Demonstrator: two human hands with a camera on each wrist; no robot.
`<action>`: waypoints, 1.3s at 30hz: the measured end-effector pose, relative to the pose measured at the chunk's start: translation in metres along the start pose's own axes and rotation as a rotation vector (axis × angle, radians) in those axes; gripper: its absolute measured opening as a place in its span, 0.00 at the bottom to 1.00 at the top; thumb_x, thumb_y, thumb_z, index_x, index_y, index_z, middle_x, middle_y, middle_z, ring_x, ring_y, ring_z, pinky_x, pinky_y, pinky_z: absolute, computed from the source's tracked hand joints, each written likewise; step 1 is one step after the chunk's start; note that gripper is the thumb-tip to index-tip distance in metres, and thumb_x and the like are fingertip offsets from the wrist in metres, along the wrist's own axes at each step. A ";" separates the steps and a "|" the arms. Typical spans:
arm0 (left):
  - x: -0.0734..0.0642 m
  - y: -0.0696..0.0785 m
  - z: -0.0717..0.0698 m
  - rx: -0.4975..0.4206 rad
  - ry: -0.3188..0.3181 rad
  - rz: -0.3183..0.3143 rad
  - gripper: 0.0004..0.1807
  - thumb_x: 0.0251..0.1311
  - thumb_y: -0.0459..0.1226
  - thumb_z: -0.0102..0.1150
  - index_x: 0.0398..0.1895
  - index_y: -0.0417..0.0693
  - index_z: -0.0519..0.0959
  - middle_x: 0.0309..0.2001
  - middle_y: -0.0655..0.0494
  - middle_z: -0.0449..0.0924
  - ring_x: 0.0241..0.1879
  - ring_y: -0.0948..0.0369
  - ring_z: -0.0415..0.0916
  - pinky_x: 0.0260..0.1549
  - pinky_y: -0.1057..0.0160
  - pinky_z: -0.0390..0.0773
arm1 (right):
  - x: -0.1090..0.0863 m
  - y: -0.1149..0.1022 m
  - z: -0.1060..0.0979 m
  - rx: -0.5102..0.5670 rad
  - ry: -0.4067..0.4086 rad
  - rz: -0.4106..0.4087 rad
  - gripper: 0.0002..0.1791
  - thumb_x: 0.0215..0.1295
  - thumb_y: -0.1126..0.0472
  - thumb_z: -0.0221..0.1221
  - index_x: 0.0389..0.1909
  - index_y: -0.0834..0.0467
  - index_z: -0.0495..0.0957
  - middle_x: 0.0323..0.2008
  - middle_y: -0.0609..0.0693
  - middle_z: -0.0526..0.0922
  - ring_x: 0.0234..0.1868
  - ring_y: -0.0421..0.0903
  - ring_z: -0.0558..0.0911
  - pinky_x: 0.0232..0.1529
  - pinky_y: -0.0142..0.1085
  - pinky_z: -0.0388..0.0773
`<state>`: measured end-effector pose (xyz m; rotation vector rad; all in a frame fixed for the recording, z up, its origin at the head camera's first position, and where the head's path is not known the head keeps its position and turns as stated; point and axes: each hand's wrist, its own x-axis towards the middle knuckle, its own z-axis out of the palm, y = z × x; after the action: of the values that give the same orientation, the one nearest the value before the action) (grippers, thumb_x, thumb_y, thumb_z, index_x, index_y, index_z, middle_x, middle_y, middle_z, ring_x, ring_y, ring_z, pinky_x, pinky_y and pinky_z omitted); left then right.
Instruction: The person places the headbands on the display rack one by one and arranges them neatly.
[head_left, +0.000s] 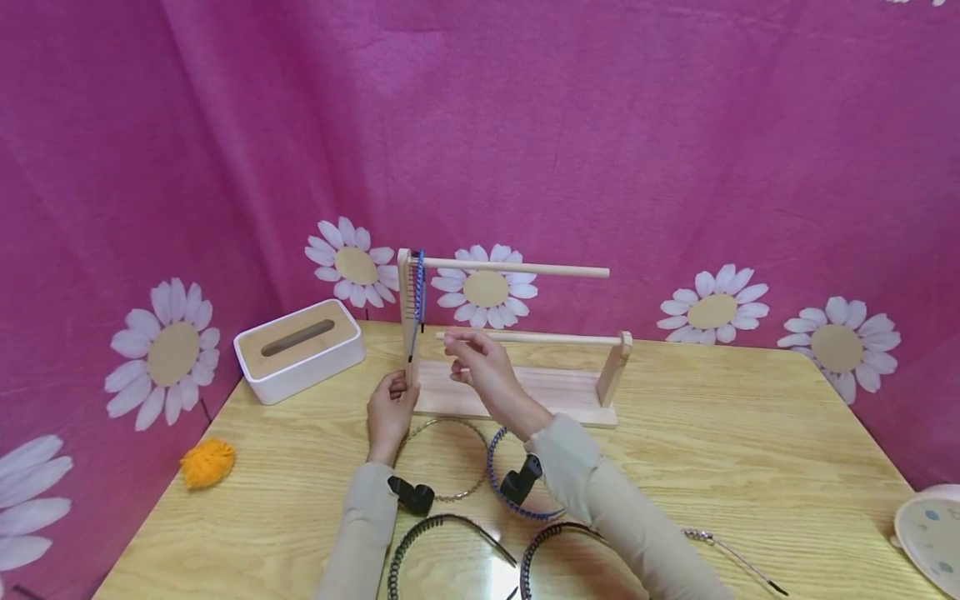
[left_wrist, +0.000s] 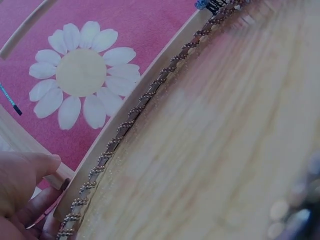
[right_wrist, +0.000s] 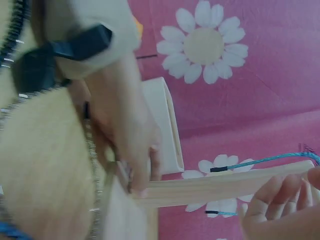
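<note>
A wooden rack with two horizontal rods stands at the back of the table. My left hand grips the foot of its left upright, thumb and fingers on either side of the wood. Blue and dark headbands hang at the left end of the upper rod, against that upright. My right hand is raised in front of the rack, near the free end of the lower rod. Its fingers are loosely bent, with nothing seen between them. A beaded headband runs across the left wrist view.
A white tissue box with a wooden lid stands left of the rack. An orange bundle lies at the left edge. Several headbands lie in front, including a blue one and a black one. At the right edge stands a round white object.
</note>
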<state>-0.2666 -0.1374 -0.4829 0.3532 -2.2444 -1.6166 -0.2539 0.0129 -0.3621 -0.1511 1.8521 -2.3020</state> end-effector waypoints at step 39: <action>-0.003 -0.001 -0.014 -0.003 -0.013 -0.002 0.18 0.60 0.32 0.57 0.53 0.33 0.77 0.45 0.36 0.80 0.45 0.47 0.78 0.48 0.60 0.75 | -0.180 -0.001 -0.222 -0.707 -0.095 0.181 0.20 0.74 0.58 0.50 0.57 0.70 0.68 0.36 0.46 0.77 0.30 0.36 0.73 0.30 0.31 0.74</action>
<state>-0.2580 -0.1483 -0.4808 0.3451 -2.2517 -1.6271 -0.1204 0.2624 -0.4033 -0.1708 2.4204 -1.4162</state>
